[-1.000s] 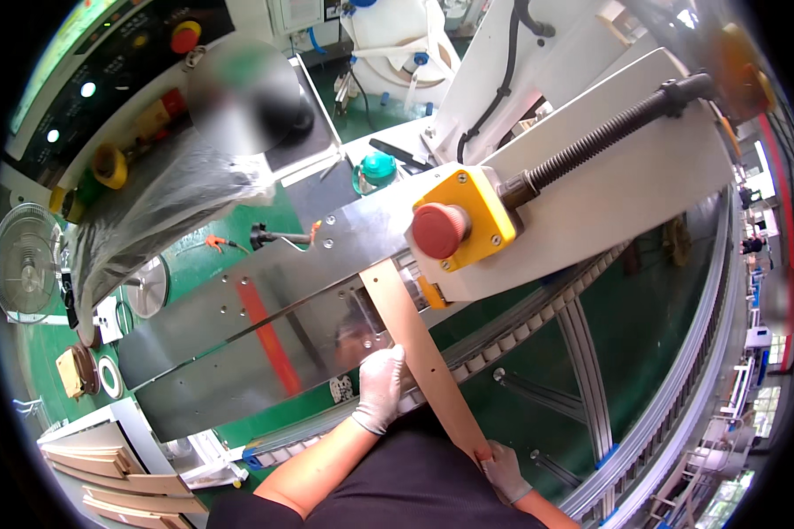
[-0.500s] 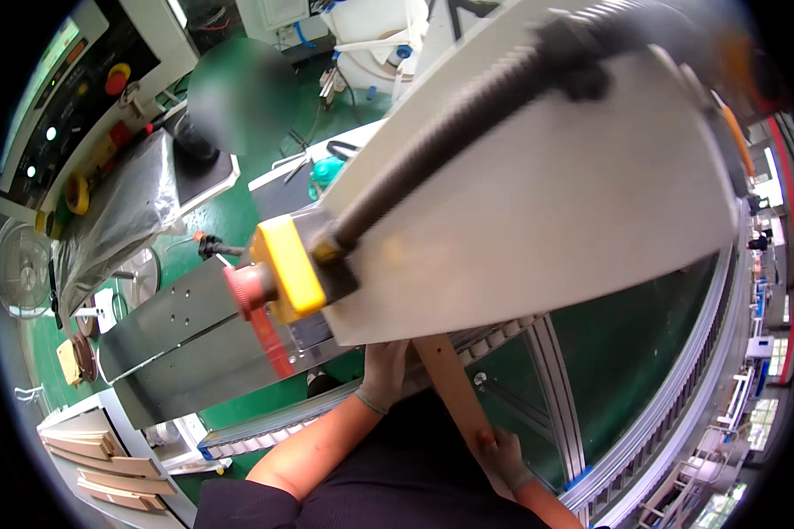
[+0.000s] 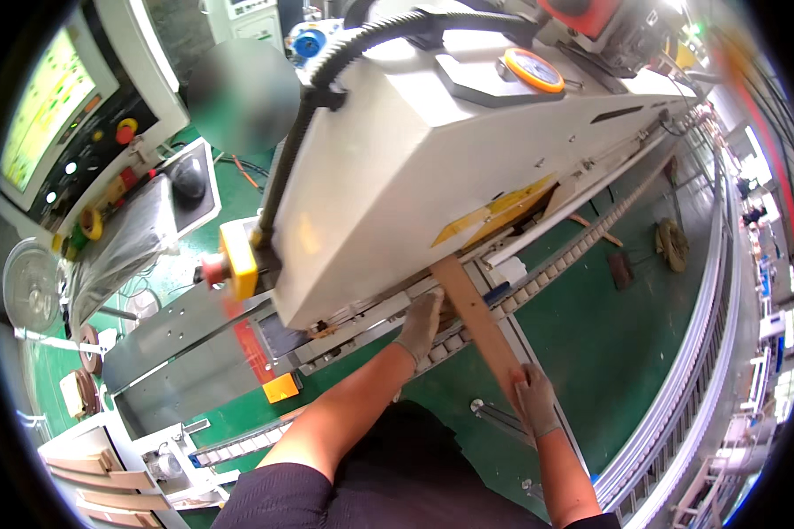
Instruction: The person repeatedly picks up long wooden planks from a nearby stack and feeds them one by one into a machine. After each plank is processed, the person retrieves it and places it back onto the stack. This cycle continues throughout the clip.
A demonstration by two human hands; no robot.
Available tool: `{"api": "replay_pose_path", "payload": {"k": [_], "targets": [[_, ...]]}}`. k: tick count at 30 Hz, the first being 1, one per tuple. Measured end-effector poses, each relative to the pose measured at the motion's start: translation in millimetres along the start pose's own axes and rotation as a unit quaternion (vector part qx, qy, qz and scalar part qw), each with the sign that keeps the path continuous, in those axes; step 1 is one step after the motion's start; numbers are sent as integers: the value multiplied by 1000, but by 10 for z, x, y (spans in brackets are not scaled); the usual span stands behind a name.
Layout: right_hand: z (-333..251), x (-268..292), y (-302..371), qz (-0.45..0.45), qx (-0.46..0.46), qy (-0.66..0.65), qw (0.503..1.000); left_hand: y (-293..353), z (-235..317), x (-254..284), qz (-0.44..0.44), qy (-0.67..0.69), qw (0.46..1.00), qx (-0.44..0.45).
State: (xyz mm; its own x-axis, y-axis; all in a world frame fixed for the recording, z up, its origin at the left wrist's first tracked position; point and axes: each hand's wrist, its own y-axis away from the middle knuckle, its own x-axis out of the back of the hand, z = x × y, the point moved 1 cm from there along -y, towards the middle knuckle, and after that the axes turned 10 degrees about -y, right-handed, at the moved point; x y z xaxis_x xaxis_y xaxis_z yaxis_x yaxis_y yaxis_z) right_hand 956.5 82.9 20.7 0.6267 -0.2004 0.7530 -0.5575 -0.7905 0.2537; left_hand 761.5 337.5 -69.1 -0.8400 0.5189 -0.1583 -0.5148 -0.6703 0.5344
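Observation:
A long, narrow wooden board [image 3: 481, 322] slants from the machine's front edge toward me, its far end hidden under the white machine housing [image 3: 362, 176]. My right hand [image 3: 538, 401], in a pale glove, grips the right edge near its closer end, thumb on the top face. To the left of the board, my gloved left hand [image 3: 421, 324] reaches up to the machine's lower edge. It is close beside the board; how its fingers are set is unclear. Below both lies a conveyor strip of pale blocks [image 3: 538, 282].
A yellow box with a red stop button [image 3: 238, 260] juts from the housing's left. Ribbed black hose [image 3: 295, 150] runs over the housing. A round orange-rimmed gauge [image 3: 534, 69] sits on top. More wooden strips [image 3: 106, 480] lie lower left. Curved metal rails [image 3: 679, 432] stand right.
My view has shifted, showing more of the machine's front and top. Both hands and the board appear farther up and to the right in view. My right hand still holds the board.

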Motion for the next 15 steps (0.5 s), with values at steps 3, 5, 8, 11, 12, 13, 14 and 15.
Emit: {"api": "replay_pose_path", "payload": {"k": [3,5,8,11,12,13,14,15], "targets": [[-614,-147,-255,175,202,98,959,187,-221,282,-100,-87,987,-91],[-923,-560,-293,219,308,81,922,607,-427,421,-70,-268,935,-221],[-1322,-1385,-75,78,420,-8,904,1421,-458,919,-31,-553,807,-202],[-1977,-2008,407,-105,511,-3,853,2452,-366,1701,30,-546,827,-132],[-2105,-2171,583,-144,516,10,845,2766,-463,1922,81,-570,809,-120],[-2250,-2305,767,-178,519,30,835,3011,-789,2180,162,-558,803,-130],[-2429,-2410,953,-220,521,40,824,3277,-1107,2443,237,-546,791,-144],[-2569,-2475,1067,-250,517,56,817,3637,-1131,2671,272,-547,784,-110]]}}
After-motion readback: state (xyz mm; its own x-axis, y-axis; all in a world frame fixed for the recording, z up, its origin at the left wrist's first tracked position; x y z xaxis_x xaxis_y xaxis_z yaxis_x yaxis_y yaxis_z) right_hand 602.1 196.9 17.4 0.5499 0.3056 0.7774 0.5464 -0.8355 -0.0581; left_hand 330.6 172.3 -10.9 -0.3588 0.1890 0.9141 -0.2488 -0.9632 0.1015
